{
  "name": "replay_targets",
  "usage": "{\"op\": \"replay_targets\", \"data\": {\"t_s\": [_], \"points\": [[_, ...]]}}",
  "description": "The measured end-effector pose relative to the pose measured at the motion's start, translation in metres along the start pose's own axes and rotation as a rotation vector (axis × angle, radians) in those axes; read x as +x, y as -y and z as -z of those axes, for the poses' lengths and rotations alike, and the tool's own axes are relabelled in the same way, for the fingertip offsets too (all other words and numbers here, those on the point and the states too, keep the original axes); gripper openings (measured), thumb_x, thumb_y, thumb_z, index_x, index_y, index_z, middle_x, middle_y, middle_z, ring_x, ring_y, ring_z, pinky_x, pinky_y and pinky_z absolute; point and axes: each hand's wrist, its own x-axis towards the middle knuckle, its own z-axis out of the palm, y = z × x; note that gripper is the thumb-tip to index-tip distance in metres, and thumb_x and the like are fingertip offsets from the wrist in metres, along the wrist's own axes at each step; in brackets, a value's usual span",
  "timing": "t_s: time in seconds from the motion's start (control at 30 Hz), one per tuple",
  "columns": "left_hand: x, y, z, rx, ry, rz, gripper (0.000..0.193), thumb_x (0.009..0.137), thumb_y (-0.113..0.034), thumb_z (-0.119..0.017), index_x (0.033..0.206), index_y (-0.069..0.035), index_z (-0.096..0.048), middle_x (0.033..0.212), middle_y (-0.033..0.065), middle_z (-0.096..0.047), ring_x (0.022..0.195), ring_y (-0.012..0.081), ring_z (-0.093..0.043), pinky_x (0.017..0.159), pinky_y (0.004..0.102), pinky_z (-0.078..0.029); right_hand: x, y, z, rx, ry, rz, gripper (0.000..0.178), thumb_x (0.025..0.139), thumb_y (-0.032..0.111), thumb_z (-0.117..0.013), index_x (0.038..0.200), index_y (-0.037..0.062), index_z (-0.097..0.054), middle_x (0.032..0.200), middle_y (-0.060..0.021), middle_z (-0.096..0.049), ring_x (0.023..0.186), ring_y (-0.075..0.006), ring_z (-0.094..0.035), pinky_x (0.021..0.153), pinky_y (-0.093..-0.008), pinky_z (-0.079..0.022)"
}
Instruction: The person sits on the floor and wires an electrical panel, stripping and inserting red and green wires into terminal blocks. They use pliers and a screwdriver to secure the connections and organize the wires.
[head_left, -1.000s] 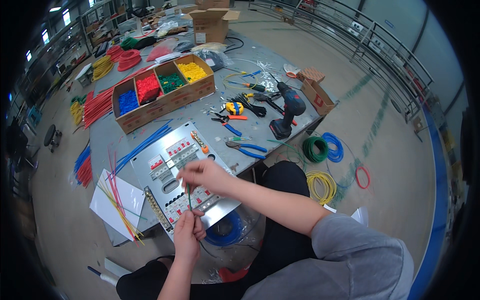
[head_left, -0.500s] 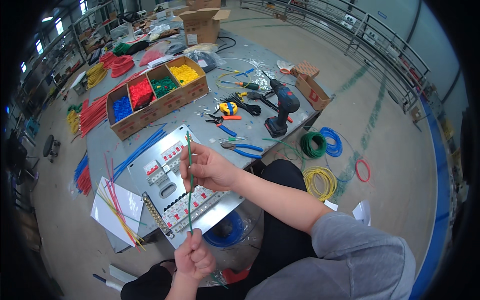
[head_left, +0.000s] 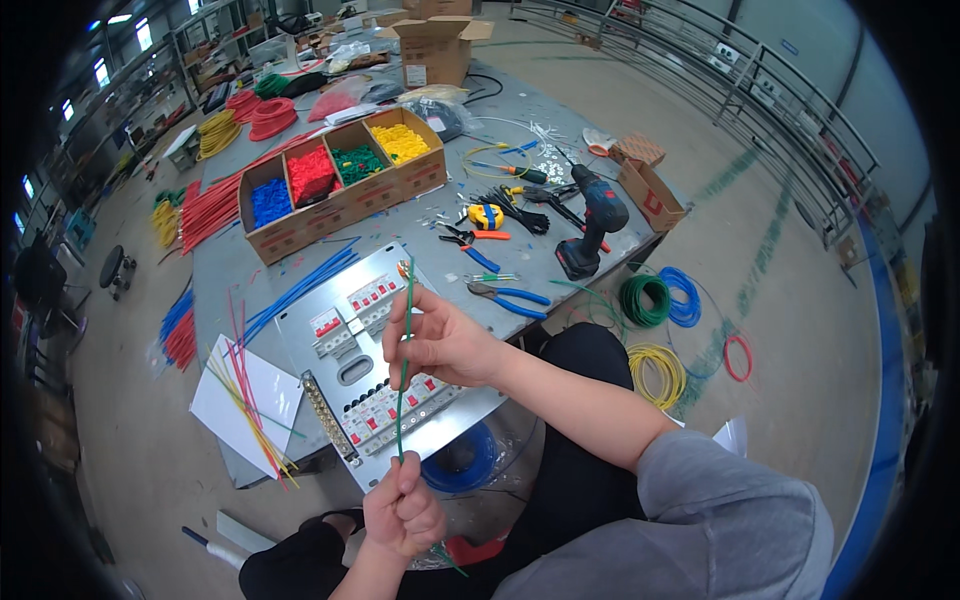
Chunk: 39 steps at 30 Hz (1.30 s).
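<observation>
A thin green wire (head_left: 401,425) stands upright between my two hands, held in front of a metal mounting plate (head_left: 455,428). My left hand (head_left: 405,512) is closed in a fist round the lower part, and a green tail shows below it. Higher up, my right hand (head_left: 448,345) pinches the wire between thumb and fingers, its upper end sticking out above. On the plate are a row of circuit breakers (head_left: 385,413) with red switches, more breakers (head_left: 372,293) farther up, and a brass terminal strip (head_left: 328,415) along the left edge.
Blue-handled pliers (head_left: 515,300), wire strippers (head_left: 474,250) and a cordless drill (head_left: 592,220) lie right of the plate. Behind it stands a divided cardboard box (head_left: 345,212) of coloured caps. Cut wires lie on white paper (head_left: 225,400) at left. Wire coils (head_left: 657,375) rest on the floor.
The whole view has shifted, so the bench and both hands appear farther right. Both hands keep their grip on the green wire, with little change relative to the plate.
</observation>
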Motion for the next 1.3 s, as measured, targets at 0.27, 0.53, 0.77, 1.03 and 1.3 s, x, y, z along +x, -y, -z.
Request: {"op": "replay_targets", "data": {"t_s": [0.27,0.53,0.77,1.03,1.3], "points": [[0.010,0.004,0.006,-0.079,0.036,0.007,0.036,0.115,-0.038,-0.025,0.095,-0.013,-0.040,0.054,-0.0063,-0.015,0.040,0.0058,-0.010,0.036,0.0237,-0.012,-0.003,-0.009,0.000,-0.048,-0.084,0.160,0.039,0.093,0.011,-0.078,0.120,0.0098,-0.049,0.097,-0.0100,-0.068,0.084,-0.0296,-0.075,0.067,-0.0380,-0.064],[0.016,-0.002,0.009,0.048,-0.044,0.062,0.039,0.115,-0.042,-0.026,0.093,-0.014,-0.041,0.058,-0.0048,-0.017,0.048,0.0101,-0.016,0.046,0.0278,-0.019,-0.001,0.008,0.012,-0.039,-0.138,0.224,0.039,0.098,0.009,-0.070,0.132,0.0108,-0.050,0.097,-0.0091,-0.068,0.087,-0.0265,-0.074,0.072,-0.0355,-0.060],[0.027,0.001,0.017,0.408,-0.241,0.052,0.038,0.114,-0.042,-0.031,0.091,-0.015,-0.042,0.062,-0.0037,-0.022,0.057,0.0117,-0.020,0.055,0.0294,-0.022,0.003,0.043,0.038,-0.038,-0.243,0.211,0.047,0.106,0.012,-0.058,0.148,0.0046,-0.040,0.099,-0.0118,-0.067,0.087,-0.0289,-0.075,0.071,-0.0350,-0.062],[0.032,0.004,0.010,0.549,-0.371,0.056,0.037,0.113,-0.044,-0.034,0.093,-0.014,-0.042,0.061,-0.0043,-0.020,0.052,0.0098,-0.018,0.049,0.0287,-0.017,-0.001,0.042,0.048,-0.103,-0.256,0.318,0.034,0.107,0.013,-0.056,0.137,0.0056,-0.044,0.098,-0.0125,-0.068,0.082,-0.0304,-0.076,0.064,-0.0340,-0.063],[0.032,0.004,0.006,0.596,-0.486,-0.030,0.036,0.113,-0.043,-0.038,0.093,-0.014,-0.043,0.060,-0.0038,-0.021,0.051,0.0094,-0.017,0.048,0.0285,-0.017,-0.001,0.054,0.042,-0.175,-0.355,0.245,0.042,0.107,0.016,-0.056,0.142,0.0055,-0.037,0.099,-0.0133,-0.069,0.078,-0.0293,-0.076,0.063,-0.0323,-0.063]]}}
